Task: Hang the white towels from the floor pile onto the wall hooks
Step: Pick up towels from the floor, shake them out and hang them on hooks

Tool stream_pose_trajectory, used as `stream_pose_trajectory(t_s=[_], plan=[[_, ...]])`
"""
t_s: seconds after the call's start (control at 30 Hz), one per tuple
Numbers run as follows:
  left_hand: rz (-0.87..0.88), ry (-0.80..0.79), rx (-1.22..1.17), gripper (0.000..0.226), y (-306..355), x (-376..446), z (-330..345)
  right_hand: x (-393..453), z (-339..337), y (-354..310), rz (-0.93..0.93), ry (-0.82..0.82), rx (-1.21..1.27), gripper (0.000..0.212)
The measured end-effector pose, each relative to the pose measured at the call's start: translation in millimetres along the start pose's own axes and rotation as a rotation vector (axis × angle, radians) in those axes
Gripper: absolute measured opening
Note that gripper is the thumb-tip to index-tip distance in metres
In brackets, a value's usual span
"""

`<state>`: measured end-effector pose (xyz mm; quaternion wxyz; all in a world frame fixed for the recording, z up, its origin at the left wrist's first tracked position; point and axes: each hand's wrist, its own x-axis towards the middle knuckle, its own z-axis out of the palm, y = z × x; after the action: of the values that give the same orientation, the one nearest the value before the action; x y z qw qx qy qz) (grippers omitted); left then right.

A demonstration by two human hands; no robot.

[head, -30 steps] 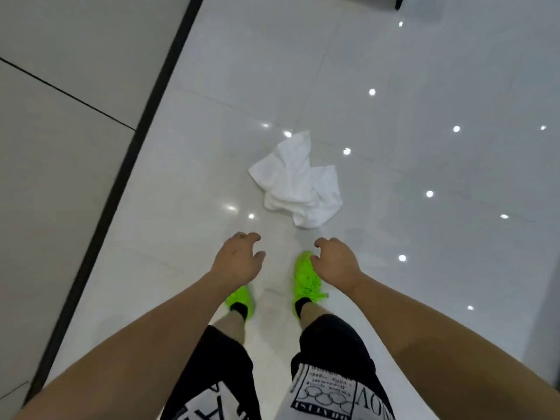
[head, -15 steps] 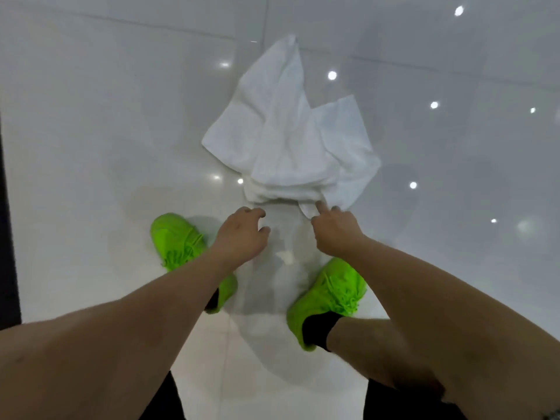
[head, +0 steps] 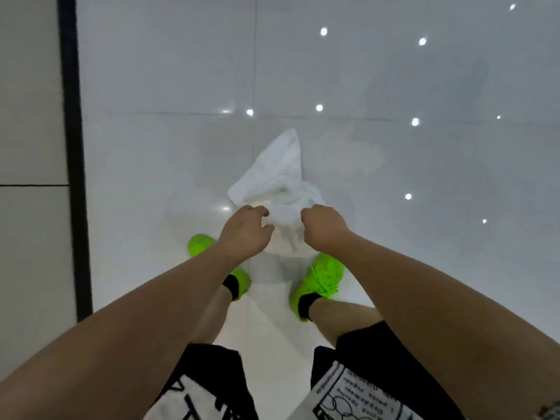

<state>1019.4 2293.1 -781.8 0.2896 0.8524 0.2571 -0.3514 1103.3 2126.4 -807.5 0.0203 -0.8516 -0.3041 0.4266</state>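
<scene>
A white towel is bunched in front of me, its near edge gathered between both hands and its far corner pointing away over the glossy floor. My left hand curls its fingers into the towel's near left fold. My right hand is closed on the near right fold. Part of the cloth hangs between the hands and hides the floor below. Whether it is one towel or more I cannot tell. No wall hooks are in view.
Shiny white floor tiles with ceiling-light reflections spread ahead and right. A wall with a black baseboard strip runs along the left. My green shoes stand just under the towel.
Both hands went from hovering at the towel's near edge to gripping it. The towel is gathered and pulled up toward me, and the view has risen away from the floor.
</scene>
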Motion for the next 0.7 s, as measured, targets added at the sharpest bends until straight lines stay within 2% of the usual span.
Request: stream_pose_trajectory(t_s=[0.2, 0.33, 0.47, 0.53, 0.63, 0.7], plan=[[0.143, 0.063, 0.077, 0.044, 99.2, -102.6, -113.5, -109.8, -152.2, -26.4, -0.026, 0.198, 0.120, 0.027], [0.261, 0.104, 0.130, 0.049, 164.5, -144.7, -176.6, -175.8, -238.2, -31.4, -0.003, 0.450, 0.154, 0.026], [0.433, 0.178, 0.180, 0.051, 230.0, -180.0, -233.4, -243.6, -310.6, -32.2, 0.099, 0.632, 0.171, 0.021], [0.552, 0.221, 0.182, 0.046, 267.2, -200.5, -259.5, -281.4, -344.2, -31.8, 0.177, 0.719, 0.212, 0.017], [0.711, 0.316, 0.165, 0.024, 319.0, -236.4, -289.9, -336.4, -385.3, -32.9, 0.282, 0.864, 0.265, 0.018], [0.821, 0.401, 0.188, 0.021, 349.5, -263.1, -305.2, -375.6, -404.4, -33.1, 0.340, 0.941, 0.254, 0.020]])
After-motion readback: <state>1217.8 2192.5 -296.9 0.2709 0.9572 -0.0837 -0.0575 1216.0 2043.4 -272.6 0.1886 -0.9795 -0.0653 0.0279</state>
